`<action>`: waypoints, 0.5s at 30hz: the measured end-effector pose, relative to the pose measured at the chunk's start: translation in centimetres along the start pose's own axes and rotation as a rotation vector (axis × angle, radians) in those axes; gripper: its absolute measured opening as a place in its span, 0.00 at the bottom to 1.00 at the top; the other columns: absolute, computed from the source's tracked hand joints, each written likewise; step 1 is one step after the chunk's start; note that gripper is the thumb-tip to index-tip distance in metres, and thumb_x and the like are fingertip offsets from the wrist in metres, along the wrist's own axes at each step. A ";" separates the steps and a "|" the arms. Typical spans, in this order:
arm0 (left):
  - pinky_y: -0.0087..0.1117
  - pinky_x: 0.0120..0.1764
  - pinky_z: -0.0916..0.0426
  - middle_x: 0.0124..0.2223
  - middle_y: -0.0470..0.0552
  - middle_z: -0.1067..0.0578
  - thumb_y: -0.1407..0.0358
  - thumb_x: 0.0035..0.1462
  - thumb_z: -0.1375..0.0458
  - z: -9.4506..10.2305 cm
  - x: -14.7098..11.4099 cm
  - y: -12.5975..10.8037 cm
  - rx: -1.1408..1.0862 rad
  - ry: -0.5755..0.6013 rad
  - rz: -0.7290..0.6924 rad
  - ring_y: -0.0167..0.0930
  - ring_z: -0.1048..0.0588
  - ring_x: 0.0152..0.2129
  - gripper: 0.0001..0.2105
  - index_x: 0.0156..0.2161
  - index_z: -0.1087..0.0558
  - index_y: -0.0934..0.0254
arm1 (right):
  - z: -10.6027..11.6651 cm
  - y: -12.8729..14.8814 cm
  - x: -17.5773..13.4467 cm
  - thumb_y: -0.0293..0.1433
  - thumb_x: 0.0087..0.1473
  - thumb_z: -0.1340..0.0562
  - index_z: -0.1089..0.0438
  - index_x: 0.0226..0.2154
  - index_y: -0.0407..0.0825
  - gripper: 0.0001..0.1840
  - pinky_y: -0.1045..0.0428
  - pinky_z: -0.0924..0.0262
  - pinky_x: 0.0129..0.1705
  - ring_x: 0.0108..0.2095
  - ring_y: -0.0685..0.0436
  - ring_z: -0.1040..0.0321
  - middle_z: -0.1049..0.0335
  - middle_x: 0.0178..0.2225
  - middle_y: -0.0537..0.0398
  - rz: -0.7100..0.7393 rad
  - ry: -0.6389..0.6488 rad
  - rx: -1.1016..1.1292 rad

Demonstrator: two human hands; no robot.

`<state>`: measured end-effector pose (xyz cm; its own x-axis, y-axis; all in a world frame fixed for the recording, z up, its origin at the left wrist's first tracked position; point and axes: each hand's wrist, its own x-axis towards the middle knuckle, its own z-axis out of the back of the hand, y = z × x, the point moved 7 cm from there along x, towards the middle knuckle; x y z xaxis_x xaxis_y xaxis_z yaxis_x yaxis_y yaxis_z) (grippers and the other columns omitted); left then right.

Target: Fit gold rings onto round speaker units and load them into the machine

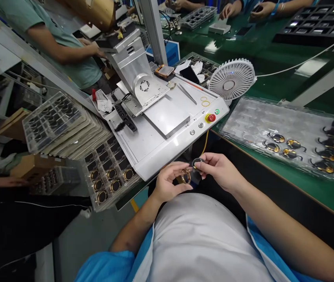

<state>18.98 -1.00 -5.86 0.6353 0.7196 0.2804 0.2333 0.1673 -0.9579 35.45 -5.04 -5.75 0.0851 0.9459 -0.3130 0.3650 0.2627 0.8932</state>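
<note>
Above my lap, my left hand (171, 182) curls its fingers and thumb around a gold-coloured round watch case (186, 177). Close beside it, my right hand (218, 168) pinches a small round dark disc with a pale rim, like a watch display (196, 162). The two parts are near each other; whether they touch is hard to see. To the right, a clear plastic tray (243, 121) carries several round dark-and-gold parts (293, 144) with short black tails. Left of me, another compartment tray (92, 197) holds several gold-rimmed round pieces (115, 185).
Ahead stands a white bench machine (155, 158) with a red stop button (211, 118), a metal block (167, 117) and tweezers (187, 94). A white fan (231, 80) is behind its right corner. Stacked trays (58, 129) rise at left. Other people work nearby.
</note>
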 end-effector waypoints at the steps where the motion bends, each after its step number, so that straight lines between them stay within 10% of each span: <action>1: 0.39 0.49 0.20 0.55 0.60 0.20 0.61 0.50 0.24 0.3 -0.1 0.4 -0.105 -0.054 0.015 0.40 0.17 0.47 0.28 0.56 0.23 0.60 | -0.4 -0.2 -0.1 0.45 0.38 0.19 0.28 0.23 0.46 0.25 0.57 0.37 0.25 0.22 0.52 0.36 0.30 0.22 0.58 -0.025 0.030 0.003; 7: 0.40 0.51 0.21 0.51 0.56 0.16 0.58 0.41 0.21 1.1 -0.9 2.2 -0.312 -0.218 0.074 0.40 0.17 0.48 0.29 0.50 0.20 0.58 | -3.0 -2.0 -0.7 0.41 0.35 0.19 0.32 0.24 0.47 0.25 0.55 0.35 0.28 0.24 0.51 0.32 0.28 0.25 0.57 -0.191 0.098 0.120; 15: 0.40 0.52 0.20 0.53 0.52 0.16 0.72 0.40 0.21 1.0 -1.4 2.1 -0.292 -0.166 0.005 0.39 0.16 0.49 0.32 0.53 0.20 0.53 | -4.7 -0.7 -1.4 0.32 0.39 0.25 0.41 0.28 0.51 0.23 0.56 0.44 0.25 0.25 0.51 0.39 0.34 0.25 0.62 0.001 0.002 0.038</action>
<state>17.87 -0.97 -8.34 0.5136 0.8242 0.2387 0.4469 -0.0195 -0.8944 30.75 -5.65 -4.38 0.0832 0.9466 -0.3113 0.3999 0.2544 0.8805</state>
